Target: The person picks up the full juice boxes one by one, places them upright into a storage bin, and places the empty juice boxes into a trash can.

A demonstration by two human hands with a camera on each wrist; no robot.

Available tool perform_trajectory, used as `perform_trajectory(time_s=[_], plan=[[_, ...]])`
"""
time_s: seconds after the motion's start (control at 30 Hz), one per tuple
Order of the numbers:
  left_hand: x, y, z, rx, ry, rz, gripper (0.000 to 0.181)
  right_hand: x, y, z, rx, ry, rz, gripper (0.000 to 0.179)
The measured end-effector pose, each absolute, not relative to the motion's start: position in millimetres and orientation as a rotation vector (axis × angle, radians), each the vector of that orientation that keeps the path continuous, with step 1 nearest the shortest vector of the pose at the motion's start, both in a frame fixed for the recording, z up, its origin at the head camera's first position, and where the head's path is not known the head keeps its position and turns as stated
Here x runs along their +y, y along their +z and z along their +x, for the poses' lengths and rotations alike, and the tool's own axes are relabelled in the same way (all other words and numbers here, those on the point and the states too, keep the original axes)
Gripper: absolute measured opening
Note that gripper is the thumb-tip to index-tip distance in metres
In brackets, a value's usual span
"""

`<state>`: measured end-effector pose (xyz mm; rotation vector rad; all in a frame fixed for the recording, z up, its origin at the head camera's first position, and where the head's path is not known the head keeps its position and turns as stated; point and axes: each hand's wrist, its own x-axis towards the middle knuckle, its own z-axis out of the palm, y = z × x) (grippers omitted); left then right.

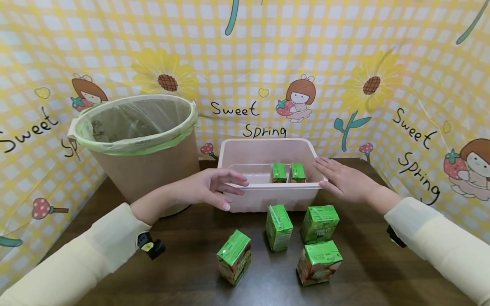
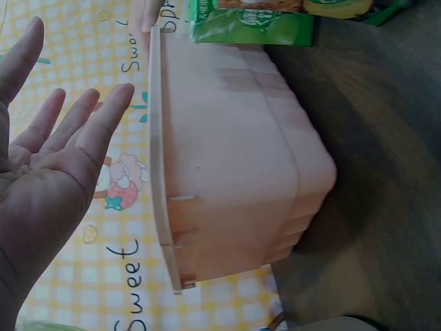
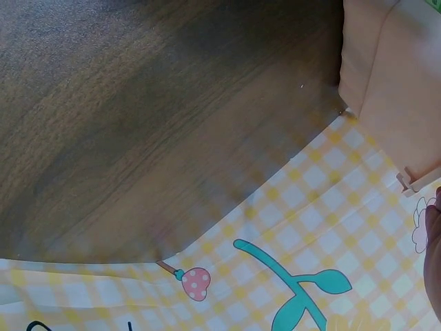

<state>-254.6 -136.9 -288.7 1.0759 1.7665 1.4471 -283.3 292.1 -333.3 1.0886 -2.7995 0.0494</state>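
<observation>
A pale pink plastic bin [image 1: 275, 199] stands near the back of the table with two small green drink cartons [image 1: 279, 173] inside, towards its right. At its front left corner my left hand [image 1: 216, 187] hovers with loosely spread fingers and holds nothing; the left wrist view shows that palm [image 2: 58, 179] apart from the bin wall [image 2: 227, 152]. My right hand [image 1: 346, 180] lies with straight fingers against the bin's right rim. Several more green cartons stand in front of the bin: one at the left [image 1: 235, 257], one in the middle [image 1: 278, 227], others at the right [image 1: 319, 263].
A tall tan trash can [image 1: 153, 170] with a greenish liner stands at the left of the bin. Dark wood tabletop [image 1: 363, 255] lies beneath everything. Yellow checked cloth [image 1: 245, 51] with printed flowers and figures hangs behind and at both sides.
</observation>
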Motion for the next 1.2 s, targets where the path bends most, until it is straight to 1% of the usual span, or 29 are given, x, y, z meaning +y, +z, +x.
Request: perform_trajectory(time_s=[0.3, 0.5, 1.03, 1.2], plan=[[-144, -312, -247, 1.750, 1.438, 1.054, 0.066, 293, -334, -283, -2.789, 0.056, 1.099, 0.061], [-148, -329, -241, 1.662, 1.389, 0.994, 0.066, 293, -336, -285, -2.781, 0.060, 1.098, 0.061], [-149, -370, -233, 1.450, 1.266, 1.021, 0.089, 293, -336, -284, -2.780, 0.062, 1.096, 0.061], [-146, -376, -230, 1.432, 1.263, 1.034, 0.093, 293, -336, -283, -2.778, 0.065, 1.091, 0.061]])
